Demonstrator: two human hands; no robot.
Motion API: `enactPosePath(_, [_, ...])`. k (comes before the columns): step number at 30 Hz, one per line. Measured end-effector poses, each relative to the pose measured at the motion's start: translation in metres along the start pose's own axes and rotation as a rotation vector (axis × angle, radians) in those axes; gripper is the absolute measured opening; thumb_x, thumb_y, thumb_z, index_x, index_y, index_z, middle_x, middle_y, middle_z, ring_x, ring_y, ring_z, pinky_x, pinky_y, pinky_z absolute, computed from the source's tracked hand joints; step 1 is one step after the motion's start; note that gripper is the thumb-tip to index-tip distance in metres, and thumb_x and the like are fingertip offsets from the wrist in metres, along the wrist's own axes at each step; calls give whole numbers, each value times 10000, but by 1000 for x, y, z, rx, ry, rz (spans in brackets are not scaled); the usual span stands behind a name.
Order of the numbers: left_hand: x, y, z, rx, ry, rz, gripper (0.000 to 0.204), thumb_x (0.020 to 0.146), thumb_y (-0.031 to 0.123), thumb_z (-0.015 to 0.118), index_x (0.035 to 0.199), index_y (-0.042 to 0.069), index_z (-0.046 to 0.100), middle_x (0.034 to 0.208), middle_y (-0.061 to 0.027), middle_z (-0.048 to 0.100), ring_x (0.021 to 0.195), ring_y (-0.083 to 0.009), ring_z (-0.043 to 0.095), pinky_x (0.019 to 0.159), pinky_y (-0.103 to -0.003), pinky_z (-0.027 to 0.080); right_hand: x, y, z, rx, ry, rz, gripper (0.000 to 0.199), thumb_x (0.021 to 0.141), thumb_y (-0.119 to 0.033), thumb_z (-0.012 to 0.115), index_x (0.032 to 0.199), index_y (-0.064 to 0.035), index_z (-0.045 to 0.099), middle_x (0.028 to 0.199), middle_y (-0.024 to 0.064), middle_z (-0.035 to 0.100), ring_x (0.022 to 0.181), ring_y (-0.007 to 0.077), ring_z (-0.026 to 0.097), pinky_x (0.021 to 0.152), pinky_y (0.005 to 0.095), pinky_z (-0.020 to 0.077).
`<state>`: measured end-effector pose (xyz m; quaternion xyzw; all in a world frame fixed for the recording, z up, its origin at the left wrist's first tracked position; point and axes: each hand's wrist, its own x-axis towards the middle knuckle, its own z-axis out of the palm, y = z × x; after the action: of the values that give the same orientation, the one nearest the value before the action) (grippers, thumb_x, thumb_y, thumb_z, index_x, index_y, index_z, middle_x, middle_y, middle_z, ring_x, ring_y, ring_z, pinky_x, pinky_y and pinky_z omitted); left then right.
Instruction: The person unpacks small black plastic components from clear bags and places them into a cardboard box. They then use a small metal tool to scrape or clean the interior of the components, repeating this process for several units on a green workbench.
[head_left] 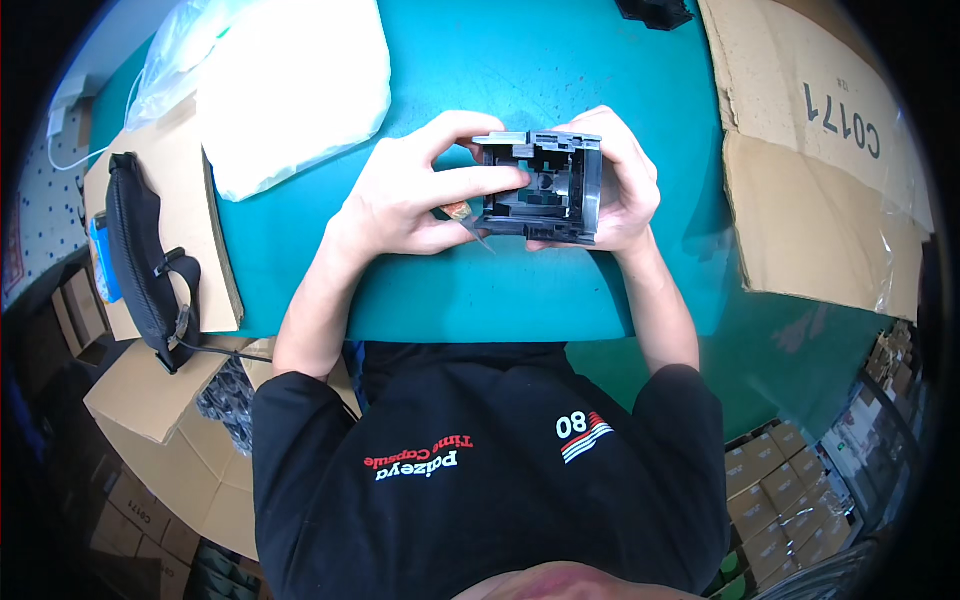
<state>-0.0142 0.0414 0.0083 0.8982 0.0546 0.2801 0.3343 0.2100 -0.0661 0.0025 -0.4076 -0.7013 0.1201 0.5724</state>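
Note:
A dark grey moulded plastic part (545, 186), box-shaped with open ribbed cavities and a lighter grey side, is held just above the teal table (520, 290). My left hand (415, 195) grips its left side, index finger lying across the front into the cavity, thumb under it. A small thin metal tool or blade (470, 225) shows under that hand. My right hand (625, 180) wraps the part's right side, fingers curled over its top edge.
A white foam bag (295, 85) and clear plastic wrap lie at the table's back left. A large cardboard box (815, 150) stands to the right. A black pouch (145, 260) rests on cardboard at the left. Stacked small cartons sit lower right.

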Motion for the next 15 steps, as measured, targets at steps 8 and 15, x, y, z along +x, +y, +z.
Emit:
enactPosePath(8, [0,-2,4,49,41,41,490,671,238,836,1153,175,778,1247,-195,628,726,-197,677,512,-265,462,0,1,2,-25,8,-11,839,523,-415,1018,1118,48,650,1017,157,718,834,257,670,717,344,545])
enactPosePath(15, [2,5,-3,24,-33,20,449,680,188,827,1128,179,788,1237,-183,636,776,-201,678,510,-257,442,0,0,2,-23,18,-49,853,530,-448,1013,1106,55,634,998,168,720,819,266,675,702,351,547])
